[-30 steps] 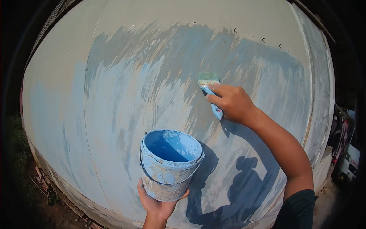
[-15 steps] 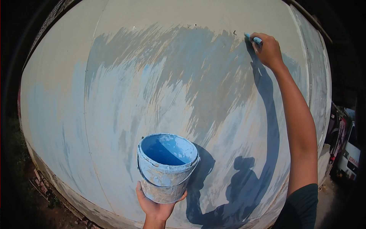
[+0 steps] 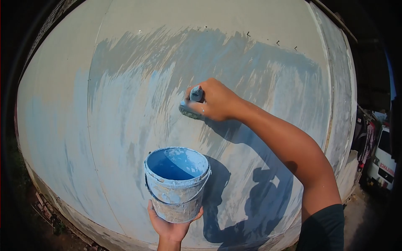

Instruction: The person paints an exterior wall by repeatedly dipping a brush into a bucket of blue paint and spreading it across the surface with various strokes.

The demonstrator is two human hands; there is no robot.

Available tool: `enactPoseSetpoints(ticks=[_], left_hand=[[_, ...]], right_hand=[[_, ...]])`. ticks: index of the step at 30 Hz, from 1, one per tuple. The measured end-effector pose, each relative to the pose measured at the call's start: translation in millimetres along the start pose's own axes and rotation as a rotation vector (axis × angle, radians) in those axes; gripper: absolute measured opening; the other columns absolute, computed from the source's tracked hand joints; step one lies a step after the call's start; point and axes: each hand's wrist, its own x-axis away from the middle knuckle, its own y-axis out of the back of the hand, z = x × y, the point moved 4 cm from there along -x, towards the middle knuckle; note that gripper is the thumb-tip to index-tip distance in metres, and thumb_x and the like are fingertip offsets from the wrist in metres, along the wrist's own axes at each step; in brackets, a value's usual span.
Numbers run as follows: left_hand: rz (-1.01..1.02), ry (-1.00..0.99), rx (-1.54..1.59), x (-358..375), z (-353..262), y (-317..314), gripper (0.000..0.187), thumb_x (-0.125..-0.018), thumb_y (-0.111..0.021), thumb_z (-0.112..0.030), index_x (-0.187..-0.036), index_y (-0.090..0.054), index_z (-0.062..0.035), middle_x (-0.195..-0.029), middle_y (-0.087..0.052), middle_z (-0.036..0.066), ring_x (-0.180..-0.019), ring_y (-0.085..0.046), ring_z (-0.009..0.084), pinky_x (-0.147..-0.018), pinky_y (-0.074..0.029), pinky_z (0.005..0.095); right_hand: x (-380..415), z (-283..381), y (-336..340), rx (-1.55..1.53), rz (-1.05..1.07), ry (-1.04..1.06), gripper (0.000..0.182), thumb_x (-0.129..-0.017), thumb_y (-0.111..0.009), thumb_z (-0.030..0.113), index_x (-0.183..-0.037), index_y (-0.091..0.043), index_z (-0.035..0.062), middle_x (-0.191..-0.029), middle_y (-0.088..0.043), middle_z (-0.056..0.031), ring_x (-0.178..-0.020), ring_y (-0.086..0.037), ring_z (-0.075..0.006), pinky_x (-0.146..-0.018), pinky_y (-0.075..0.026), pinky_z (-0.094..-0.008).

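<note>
From below, my left hand (image 3: 171, 229) cups a paint bucket (image 3: 176, 198), its fingers around the base. The bucket is smeared with blue and holds blue paint in its shaded inside; a thin wire handle hangs across its front. Higher up, my right hand (image 3: 222, 100) is closed around the blue-stained handle of a paintbrush (image 3: 190, 109). Its dark bristles are close against the wall (image 3: 50, 79), above the bucket; contact is hard to make out. Streaks of blue and grey-blue cover the wall's middle, with bare beige along the top.
Small dark hooks (image 3: 278, 43) stick out of the upper wall. A vertical edge strip (image 3: 333, 83) bounds the wall on the right. Beyond it are hanging clothes (image 3: 368, 140) and a white vehicle (image 3: 383, 161). Debris (image 3: 44, 209) lies on the ground at lower left.
My right hand has come down and left with the paintbrush, from the upper right to the middle of the wall. The bucket appears slightly further left. Grey-blue streaks show where the hand was.
</note>
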Motion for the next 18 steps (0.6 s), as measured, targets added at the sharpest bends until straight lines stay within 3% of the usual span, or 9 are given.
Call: enactPoseSetpoints(ticks=[2,5,6,8,9,12,15,17,18], left_hand=[[0.060,-0.010,-0.045,0,-3,5,0.091,-0.099,-0.028,-0.078,-0.173,-0.018,-0.0258,-0.179,-0.018,0.016,-0.158,-0.028,0.0483,-0.109,-0.029,0.0844],[0.056,-0.056,-0.121,-1,1,6,0.089,-0.100,-0.030,-0.076,-0.173,-0.021,-0.0257,-0.179,-0.019,0.015,-0.157,-0.029,0.0483,-0.107,-0.030,0.0848],[0.053,-0.065,-0.121,-3,2,6,0.089,-0.100,-0.030,-0.076,-0.173,-0.021,-0.0257,-0.179,-0.019,0.015,-0.157,-0.029,0.0483,-0.107,-0.030,0.0848],[0.056,-0.102,-0.162,-4,4,6,0.087,-0.099,-0.037,-0.074,-0.171,-0.027,-0.0249,-0.176,-0.024,0.016,-0.155,-0.031,0.0443,-0.103,-0.032,0.0825],[0.051,-0.114,-0.161,-4,5,5,0.087,-0.099,-0.037,-0.074,-0.171,-0.027,-0.0249,-0.176,-0.024,0.016,-0.155,-0.031,0.0443,-0.103,-0.032,0.0825],[-0.009,-0.149,-0.099,1,5,1,0.089,-0.100,-0.030,-0.076,-0.173,-0.022,-0.0249,-0.178,-0.019,0.016,-0.155,-0.029,0.0496,-0.103,-0.032,0.0852],[-0.037,-0.208,-0.156,4,10,-2,0.092,-0.099,-0.030,-0.078,-0.173,-0.021,-0.0242,-0.178,-0.021,0.018,-0.153,-0.033,0.0510,-0.100,-0.035,0.0847],[-0.062,-0.216,-0.120,5,15,-12,0.095,-0.098,-0.030,-0.080,-0.173,-0.020,-0.0235,-0.176,-0.024,0.020,-0.150,-0.038,0.0522,-0.097,-0.038,0.0839],[-0.070,-0.225,-0.117,4,15,-12,0.095,-0.098,-0.030,-0.080,-0.173,-0.020,-0.0235,-0.176,-0.024,0.020,-0.150,-0.038,0.0522,-0.097,-0.038,0.0839]], right_hand=[[-17,-38,46,-0.075,-0.167,-0.065,0.020,-0.090,-0.075,0.016,-0.106,-0.078,0.0049,-0.099,-0.079,-0.0198,-0.092,-0.076,-0.0368,-0.084,-0.058,-0.0404],[-25,-86,109,-0.007,-0.485,-0.096,0.017,-0.091,-0.075,0.015,-0.106,-0.077,0.0066,-0.097,-0.079,-0.0170,-0.092,-0.076,-0.0358,-0.083,-0.058,-0.0399],[-24,-92,117,-0.015,-0.481,-0.092,0.017,-0.091,-0.075,0.015,-0.106,-0.077,0.0066,-0.097,-0.079,-0.0170,-0.092,-0.076,-0.0358,-0.083,-0.058,-0.0399],[-18,-101,133,0.347,-0.686,-0.118,0.016,-0.092,-0.075,0.012,-0.107,-0.078,0.0093,-0.098,-0.080,-0.0139,-0.093,-0.076,-0.0347,-0.083,-0.059,-0.0419],[-19,-118,127,0.442,-0.792,-0.014,0.018,-0.090,-0.077,0.010,-0.107,-0.077,0.0117,-0.098,-0.079,-0.0109,-0.091,-0.076,-0.0346,-0.082,-0.061,-0.0436],[-11,-116,76,0.640,-0.691,0.081,0.016,-0.087,-0.078,0.008,-0.102,-0.075,0.0096,-0.099,-0.077,-0.0122,-0.088,-0.076,-0.0324,-0.077,-0.062,-0.0411],[15,-96,-8,0.805,-0.538,0.389,0.011,-0.085,-0.077,0.008,-0.088,-0.067,0.0077,-0.089,-0.070,-0.0144,-0.083,-0.072,-0.0257,-0.062,-0.061,-0.0323],[44,-77,-61,0.761,-0.433,0.500,0.009,-0.087,-0.071,0.013,-0.086,-0.064,0.0067,-0.084,-0.067,-0.0140,-0.080,-0.071,-0.0247,-0.057,-0.058,-0.0297],[60,-63,-80,0.649,-0.332,0.496,0.014,-0.083,-0.074,0.009,-0.095,-0.070,0.0053,-0.093,-0.071,-0.0172,-0.081,-0.070,-0.0232,-0.056,-0.057,-0.0289]])
